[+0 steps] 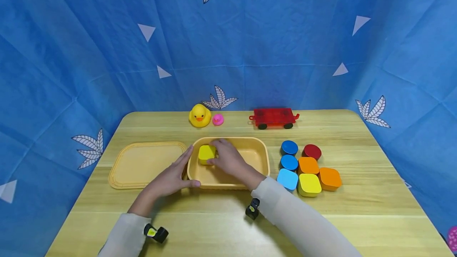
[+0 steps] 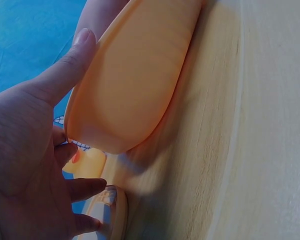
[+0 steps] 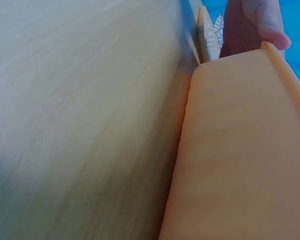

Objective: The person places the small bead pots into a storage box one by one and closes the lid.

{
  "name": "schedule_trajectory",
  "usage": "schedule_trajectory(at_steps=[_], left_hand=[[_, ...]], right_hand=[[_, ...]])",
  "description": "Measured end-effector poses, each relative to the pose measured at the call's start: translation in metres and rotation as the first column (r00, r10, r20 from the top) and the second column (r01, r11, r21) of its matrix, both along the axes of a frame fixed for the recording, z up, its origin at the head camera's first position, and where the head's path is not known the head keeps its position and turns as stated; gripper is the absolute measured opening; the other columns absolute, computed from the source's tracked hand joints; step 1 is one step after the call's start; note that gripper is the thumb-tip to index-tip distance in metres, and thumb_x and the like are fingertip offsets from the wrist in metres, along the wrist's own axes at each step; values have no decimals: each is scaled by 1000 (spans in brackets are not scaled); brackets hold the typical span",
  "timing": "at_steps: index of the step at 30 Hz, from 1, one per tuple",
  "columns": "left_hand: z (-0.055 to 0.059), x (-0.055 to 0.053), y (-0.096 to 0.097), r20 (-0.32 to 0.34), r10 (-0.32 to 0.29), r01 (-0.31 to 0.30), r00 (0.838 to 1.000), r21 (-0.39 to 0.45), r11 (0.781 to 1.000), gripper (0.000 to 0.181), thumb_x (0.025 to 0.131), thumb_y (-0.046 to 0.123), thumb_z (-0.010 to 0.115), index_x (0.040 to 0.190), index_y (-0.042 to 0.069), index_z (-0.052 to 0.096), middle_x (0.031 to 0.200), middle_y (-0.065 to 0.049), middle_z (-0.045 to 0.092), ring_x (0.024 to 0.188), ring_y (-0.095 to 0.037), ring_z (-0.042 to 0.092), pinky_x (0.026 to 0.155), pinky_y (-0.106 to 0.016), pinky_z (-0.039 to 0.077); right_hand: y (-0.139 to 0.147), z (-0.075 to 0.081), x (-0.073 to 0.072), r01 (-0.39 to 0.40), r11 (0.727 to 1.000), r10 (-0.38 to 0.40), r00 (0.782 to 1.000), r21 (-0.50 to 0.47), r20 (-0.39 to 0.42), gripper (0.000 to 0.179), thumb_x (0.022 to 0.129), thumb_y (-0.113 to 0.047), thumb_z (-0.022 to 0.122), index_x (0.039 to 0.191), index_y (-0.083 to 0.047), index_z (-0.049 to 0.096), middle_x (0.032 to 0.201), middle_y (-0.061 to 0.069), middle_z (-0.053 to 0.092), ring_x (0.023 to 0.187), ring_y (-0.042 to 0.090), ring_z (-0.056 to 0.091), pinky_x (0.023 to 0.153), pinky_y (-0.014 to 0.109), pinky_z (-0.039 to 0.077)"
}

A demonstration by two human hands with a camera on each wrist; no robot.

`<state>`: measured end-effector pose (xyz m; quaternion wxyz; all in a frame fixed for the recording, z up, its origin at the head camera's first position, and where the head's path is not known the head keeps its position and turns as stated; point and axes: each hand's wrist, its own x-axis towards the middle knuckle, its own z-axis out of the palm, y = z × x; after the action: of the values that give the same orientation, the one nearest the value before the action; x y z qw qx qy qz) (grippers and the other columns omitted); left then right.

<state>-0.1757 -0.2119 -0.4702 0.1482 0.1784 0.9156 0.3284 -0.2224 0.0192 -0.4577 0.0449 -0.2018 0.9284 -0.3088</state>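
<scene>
In the head view, my right hand [image 1: 230,158] reaches into a pale orange plastic tub [image 1: 228,186] and pinches a yellow rounded-square block [image 1: 206,154] near its left end. The block's underside is hidden. Spread wide, my left hand [image 1: 172,175] touches the tub's left end, with its thumb by the front corner. The left wrist view shows the left thumb against the tub's rim, and the other fingers of that hand [image 2: 25,155] extended past the end wall. In the right wrist view the tub's front wall [image 3: 240,145] blocks sight of the right fingers.
Left of the tub lies a matching flat lid [image 1: 146,165]. A yellow duck [image 1: 200,115], a small pink duck [image 1: 218,119] and a red wheeled cart [image 1: 274,117] stand along the back. Right of the tub are several blocks, including a dark red one [image 1: 312,152] and a light blue one [image 1: 287,179].
</scene>
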Motion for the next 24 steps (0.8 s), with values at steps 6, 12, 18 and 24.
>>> schedule_trajectory(at_steps=[6,12,18,24], left_hand=[[-1,-1,0,-6,5,-5,1000,-9,1000,116,88,56,77,167,26,-2,174,-8,4,155,-43,21,118,-63,31],[-1,-2,1,-7,4,-4,1000,-5,1000,117,87,56,77,167,27,-3,174,-7,4,155,-41,20,119,-63,30],[-2,-2,1,-9,5,-5,1000,-11,1000,117,87,56,77,167,26,-2,174,-8,4,155,-42,21,119,-63,30],[-1,-1,1,-9,4,-4,1000,-13,1000,118,87,57,78,167,26,-2,174,-9,5,155,-43,22,118,-64,30]], right_hand=[[-1,1,0,2,1000,-2,1000,-4,-14,60,90,-25,83,140,-2,60,142,15,60,130,32,57,112,44,45],[0,2,-1,5,1000,-5,1000,2,-6,61,90,-26,82,142,-3,59,139,15,60,122,30,59,109,42,48],[6,5,0,0,1000,0,1000,-13,6,63,91,-29,82,144,-5,58,136,14,61,116,27,60,105,42,50],[22,10,5,-6,997,8,1000,-81,19,65,91,-31,81,146,-6,56,135,13,60,115,28,64,99,43,55]])
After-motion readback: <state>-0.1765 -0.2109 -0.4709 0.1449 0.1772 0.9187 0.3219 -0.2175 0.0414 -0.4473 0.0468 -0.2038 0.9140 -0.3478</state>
